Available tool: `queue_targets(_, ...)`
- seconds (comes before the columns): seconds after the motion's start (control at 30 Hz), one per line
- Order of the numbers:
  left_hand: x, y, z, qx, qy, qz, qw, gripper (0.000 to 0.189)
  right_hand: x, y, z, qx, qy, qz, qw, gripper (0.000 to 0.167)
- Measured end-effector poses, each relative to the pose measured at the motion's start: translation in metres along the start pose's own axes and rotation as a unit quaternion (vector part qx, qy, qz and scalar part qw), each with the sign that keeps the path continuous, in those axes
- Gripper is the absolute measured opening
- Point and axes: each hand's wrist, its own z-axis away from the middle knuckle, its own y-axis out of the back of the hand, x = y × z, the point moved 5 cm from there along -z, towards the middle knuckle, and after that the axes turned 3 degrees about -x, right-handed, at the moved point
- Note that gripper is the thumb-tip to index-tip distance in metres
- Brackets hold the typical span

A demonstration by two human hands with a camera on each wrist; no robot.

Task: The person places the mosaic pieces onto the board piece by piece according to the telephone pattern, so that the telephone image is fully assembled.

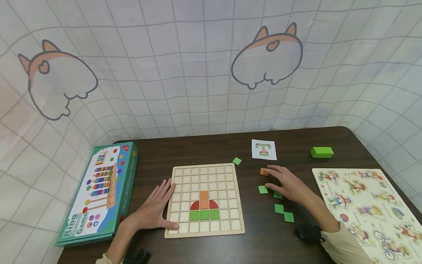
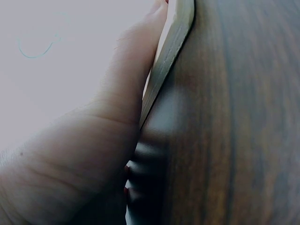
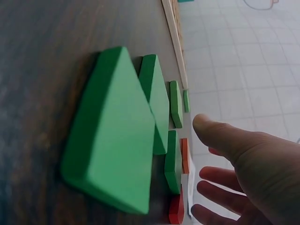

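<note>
A wooden grid board lies flat on the table. Near its lower middle, three green tiles form a row under two red curved pieces, with two orange tiles stacked between them. My left hand rests along the board's left edge, fingers extended and thumb on the lower corner. To the right of the board, my right hand hovers with spread fingers at an orange tile; whether a fingertip touches it I cannot tell. Loose green tiles lie beneath that hand, along with a red piece hidden in the head view.
Behind the tiles lies a white picture card with a pattern printed on it. A green block sits at the back right, above a picture puzzle board. On the left lies a Ring Challenge Game box. One green tile touches no hand.
</note>
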Motion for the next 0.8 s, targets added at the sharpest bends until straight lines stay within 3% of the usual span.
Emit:
queue_targets(0.5,-0.001,-0.003,-0.001,0.002,0.008,-0.002,1.0000,0.128,-0.005,0.000,-0.014,-0.002,0.002,-0.015,0.9999,0.054)
queue_targets(0.67,-0.001,-0.001,-0.001,0.003,0.007,-0.007,0.9999,0.128,0.000,-0.002,-0.014,-0.021,-0.013,-0.015,0.9996,0.044)
queue_targets(0.8,-0.001,0.000,-0.001,0.001,0.006,-0.008,1.0000,0.128,0.000,-0.002,-0.014,0.000,0.006,0.005,1.0000,0.027)
